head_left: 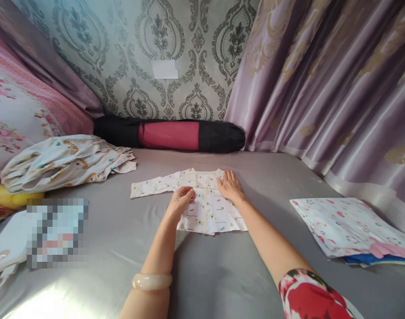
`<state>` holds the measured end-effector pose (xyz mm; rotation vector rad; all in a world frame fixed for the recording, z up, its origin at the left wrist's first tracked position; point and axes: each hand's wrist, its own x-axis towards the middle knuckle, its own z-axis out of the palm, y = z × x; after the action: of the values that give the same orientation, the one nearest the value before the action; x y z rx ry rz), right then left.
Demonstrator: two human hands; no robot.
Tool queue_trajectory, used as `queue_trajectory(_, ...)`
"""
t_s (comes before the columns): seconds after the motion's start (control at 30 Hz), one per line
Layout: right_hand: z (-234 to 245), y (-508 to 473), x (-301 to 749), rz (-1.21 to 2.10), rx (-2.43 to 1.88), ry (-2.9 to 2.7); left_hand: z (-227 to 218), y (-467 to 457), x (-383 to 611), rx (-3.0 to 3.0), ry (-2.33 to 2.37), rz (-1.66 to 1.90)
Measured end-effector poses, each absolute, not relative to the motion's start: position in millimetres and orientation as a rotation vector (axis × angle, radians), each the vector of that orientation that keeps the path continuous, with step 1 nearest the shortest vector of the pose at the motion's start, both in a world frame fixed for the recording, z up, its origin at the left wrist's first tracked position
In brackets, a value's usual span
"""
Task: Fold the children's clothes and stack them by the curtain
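Note:
A small white baby shirt (213, 212) with a scattered print lies spread on the grey sheet, its neckline away from me. One sleeve (156, 185) stretches out to the left; the other does not stick out on the right, and a strip of cloth crosses the chest. My left hand (182, 200) is at the shirt's left side below the sleeve, fingers curled together on the fabric. Flat on the right shoulder rests my right hand (231, 186), fingers stretched out. A pale bangle (152, 282) circles my left forearm.
Folded printed cloth (351, 221) lies at right over something blue. On the left are a crumpled patterned cloth (69, 161), a white device with a cable (11, 239) and a blurred-out item (58, 232). A black and red roll (169, 134) lies along the wall; curtains (308, 66) hang at right.

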<state>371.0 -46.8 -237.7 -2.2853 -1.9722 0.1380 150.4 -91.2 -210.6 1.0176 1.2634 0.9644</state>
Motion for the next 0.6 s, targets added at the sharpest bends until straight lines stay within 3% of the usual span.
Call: queue_trajectory(0.6, -224, -42, 371, 0.119, -2.426, -1.928, -211, -89, 153, 0.982, 1.286, 0.99)
